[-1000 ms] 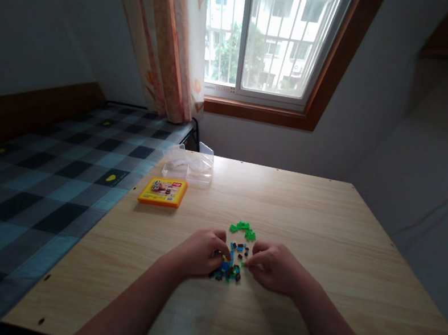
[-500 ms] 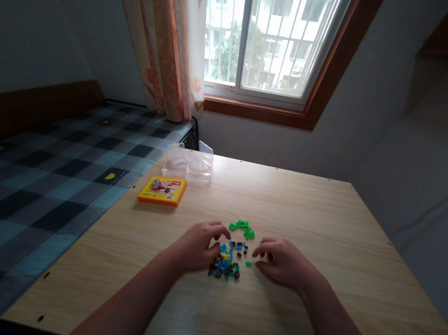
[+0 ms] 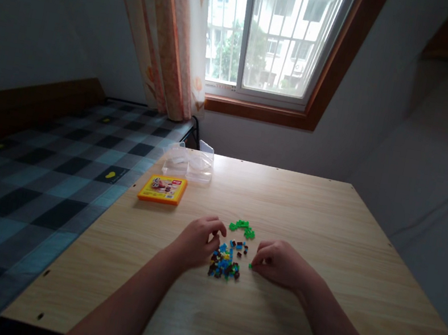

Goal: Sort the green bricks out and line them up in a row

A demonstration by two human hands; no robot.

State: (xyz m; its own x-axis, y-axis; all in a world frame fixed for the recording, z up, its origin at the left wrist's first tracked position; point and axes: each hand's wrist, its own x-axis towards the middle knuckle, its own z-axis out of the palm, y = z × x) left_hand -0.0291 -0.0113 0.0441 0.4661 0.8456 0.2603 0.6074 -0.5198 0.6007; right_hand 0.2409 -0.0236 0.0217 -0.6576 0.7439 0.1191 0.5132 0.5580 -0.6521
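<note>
A pile of small toy bricks point(image 3: 224, 267) in blue, brown, yellow and green lies on the table in front of me. My left hand point(image 3: 202, 241) hovers at the pile's left side, thumb and forefinger apart and curved, with nothing seen between them. My right hand point(image 3: 276, 262) is right of the pile, its fingertips pinched on a small green brick point(image 3: 250, 266) that shows only in part. Just beyond the pile are a few loose brown and blue bricks point(image 3: 239, 245). Farther back, several green bricks point(image 3: 243, 225) form a curved group.
An orange-yellow box point(image 3: 163, 189) with a printed picture lies at the table's left. Behind it stands a clear plastic container point(image 3: 188, 166). A bed with a checked cover point(image 3: 56, 161) adjoins the table point(image 3: 311, 212) on the left; a window point(image 3: 281, 39) is at the back.
My right hand has closed its fingertips on the green brick, which lay loose before. The left hand has drawn back slightly to the left from the pile.
</note>
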